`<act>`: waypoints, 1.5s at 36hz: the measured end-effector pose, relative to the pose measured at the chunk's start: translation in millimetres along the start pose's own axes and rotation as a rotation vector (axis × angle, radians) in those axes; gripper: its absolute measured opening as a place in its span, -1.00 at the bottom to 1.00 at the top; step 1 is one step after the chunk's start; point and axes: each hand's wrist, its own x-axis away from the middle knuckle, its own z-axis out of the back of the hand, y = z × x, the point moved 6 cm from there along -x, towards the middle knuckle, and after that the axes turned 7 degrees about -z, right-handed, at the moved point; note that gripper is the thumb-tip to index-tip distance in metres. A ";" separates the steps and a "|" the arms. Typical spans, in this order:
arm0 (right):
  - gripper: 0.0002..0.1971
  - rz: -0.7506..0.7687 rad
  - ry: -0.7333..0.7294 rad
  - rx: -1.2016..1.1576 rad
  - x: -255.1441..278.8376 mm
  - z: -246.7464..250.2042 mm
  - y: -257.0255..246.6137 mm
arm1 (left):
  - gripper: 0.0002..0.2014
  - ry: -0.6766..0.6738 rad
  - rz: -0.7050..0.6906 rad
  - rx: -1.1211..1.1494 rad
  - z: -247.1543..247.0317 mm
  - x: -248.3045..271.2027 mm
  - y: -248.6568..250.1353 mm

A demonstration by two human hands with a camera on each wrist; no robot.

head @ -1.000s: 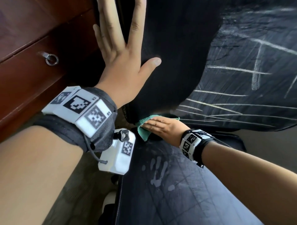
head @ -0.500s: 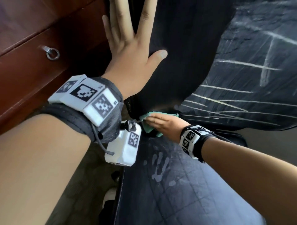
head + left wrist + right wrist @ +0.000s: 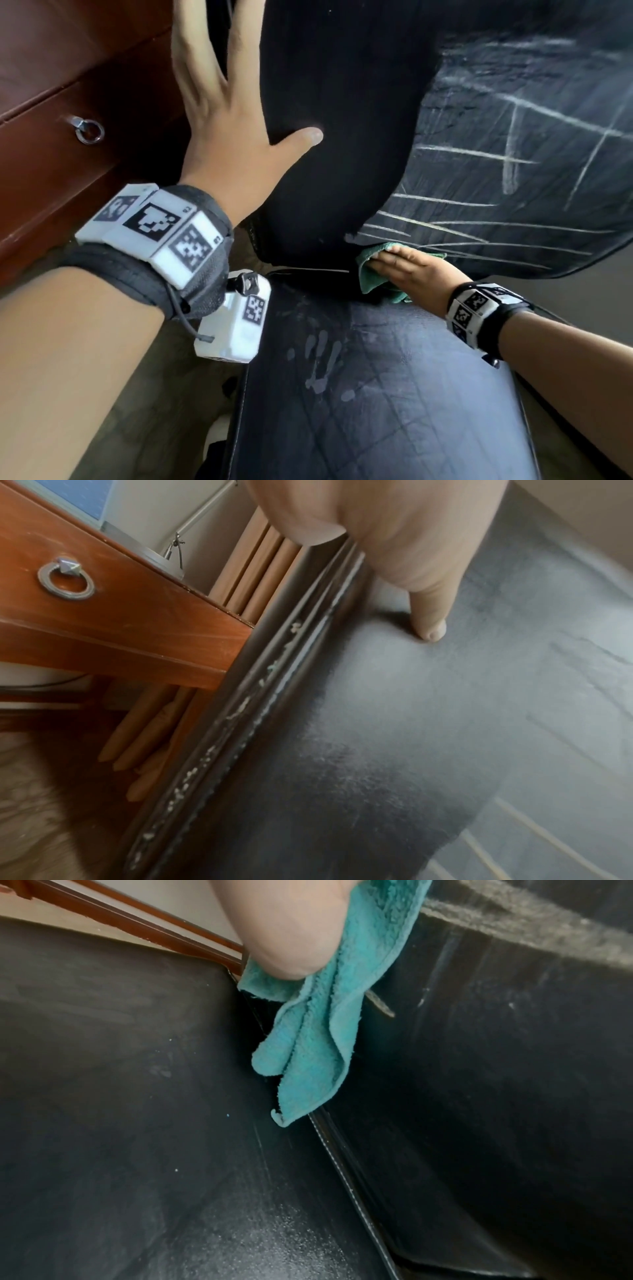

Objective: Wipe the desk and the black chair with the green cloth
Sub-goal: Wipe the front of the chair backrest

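The black chair has a dusty backrest [image 3: 513,154] marked with pale streaks, a darker wiped patch [image 3: 342,102] and a seat [image 3: 376,394] bearing a handprint. My left hand [image 3: 222,113] lies flat with spread fingers on the backrest's left edge; in the left wrist view its thumb [image 3: 428,626] touches the black surface. My right hand [image 3: 411,270] holds the green cloth [image 3: 371,281] in the crease between seat and backrest. Its fingers lie straight on top. In the right wrist view the cloth [image 3: 315,1047] hangs folded under the thumb [image 3: 284,928].
The brown wooden desk [image 3: 68,68] stands left of the chair, with a metal ring pull [image 3: 89,132] on its drawer. Beige curtain folds [image 3: 260,569] hang behind the desk. Floor [image 3: 164,394] shows between desk and seat.
My right hand has slid the green cloth to the right along the crease, toward the streaked part of the backrest. The left hand stays flat on the backrest.
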 end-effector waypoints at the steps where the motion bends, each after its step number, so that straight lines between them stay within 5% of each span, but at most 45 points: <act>1: -0.41 0.001 -0.005 -0.014 2.1 2.1 1.7 | 0.00 -0.003 0.020 0.007 -1.1 -0.6 -0.9; 9: -0.42 -0.090 0.184 -0.115 9.4 21.1 30.4 | 0.13 -0.041 0.082 0.129 -17.8 -1.3 -3.1; 19: -0.49 -0.291 0.643 -0.227 -8.9 93.0 79.0 | 0.14 -0.059 0.094 0.090 -19.0 -2.2 -5.7; 28: -0.51 -0.444 0.804 -0.361 -44.1 108.3 47.5 | 0.08 -0.069 0.150 0.078 -23.3 0.2 -8.5; 38: -0.48 -0.015 0.504 -0.288 -54.4 43.0 -10.7 | -0.17 -0.052 0.179 0.045 -38.6 20.3 -1.6; 47: -0.41 0.055 0.312 -0.358 -51.6 8.5 -27.2 | -0.21 -0.021 0.149 -0.119 -34.9 23.3 5.8; 54: -0.34 0.105 0.270 -0.259 -42.0 -10.3 -29.3 | -0.31 0.043 -0.011 -0.172 -35.7 20.1 29.3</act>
